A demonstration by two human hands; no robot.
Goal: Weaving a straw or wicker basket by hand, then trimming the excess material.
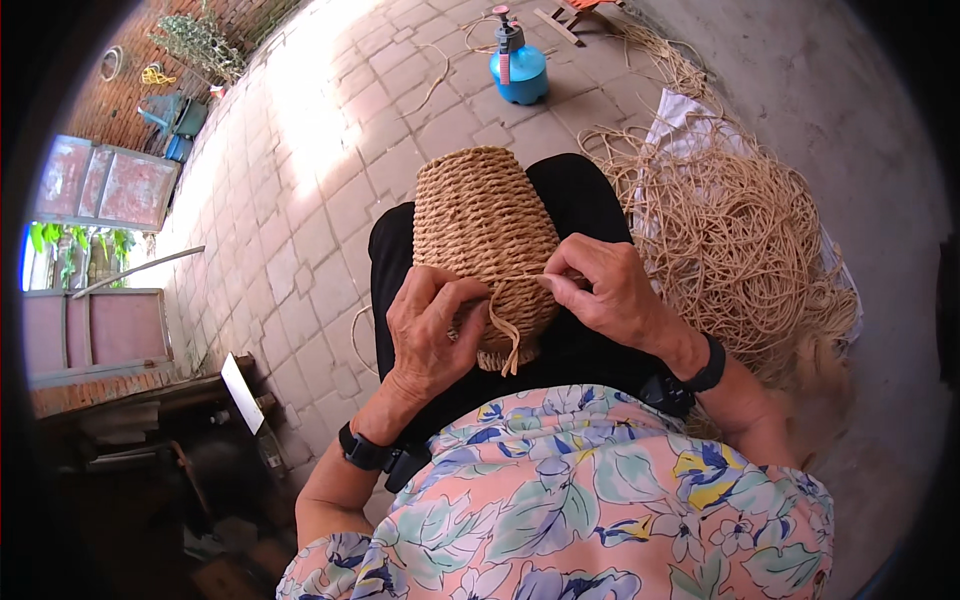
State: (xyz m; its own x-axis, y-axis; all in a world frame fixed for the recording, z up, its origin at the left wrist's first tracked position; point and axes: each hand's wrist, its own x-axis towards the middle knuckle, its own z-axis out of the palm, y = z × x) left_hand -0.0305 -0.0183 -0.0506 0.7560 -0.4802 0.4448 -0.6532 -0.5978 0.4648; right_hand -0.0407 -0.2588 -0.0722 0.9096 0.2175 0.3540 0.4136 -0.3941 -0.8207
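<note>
A tan woven basket (pixel 480 205) lies across my lap on black trousers, its narrower end toward me. My left hand (pixel 432 325) is at the basket's left side near that end, fingers curled in against the weave. What its fingertips hold, if anything, is hidden. On the right, my right hand (pixel 598 283) pinches a strand of straw cord (pixel 528 277) that runs along the basket's surface. Between the two hands a loose doubled cord end (pixel 505 330) hangs down over the weave toward my shirt.
A big tangled heap of straw cord (pixel 740 240) lies on a white sheet (pixel 682 122) to my right. Ahead on the paving stands a blue pump sprayer (pixel 520 75). Part of a wooden stool (pixel 560 25) shows beyond it. Dark clutter (pixel 150 470) fills the lower left.
</note>
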